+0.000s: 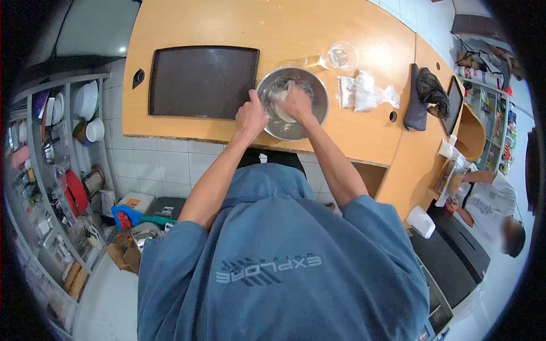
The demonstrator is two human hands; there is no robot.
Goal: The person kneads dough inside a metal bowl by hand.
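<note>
Head view: the shirt (273, 241) reads "EXPLORE". The metal bowl (319, 108) stands near the front edge of the worktop (296, 28), tray (205, 82) beside it. Left hand (252, 117) touches rim, right hand (296, 103) pale mass (281, 108); whether fingers grip, I cannot tell.

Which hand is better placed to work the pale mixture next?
Probably the right hand: it is down inside the metal bowl, at the pale mixture, while the left hand is at the rim.

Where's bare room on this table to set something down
Bare tabletop lies beyond the dark tray, plus a smaller patch between the plastic bags and near edge. Crowded: around the steel bowl, the clear container close by.
</note>
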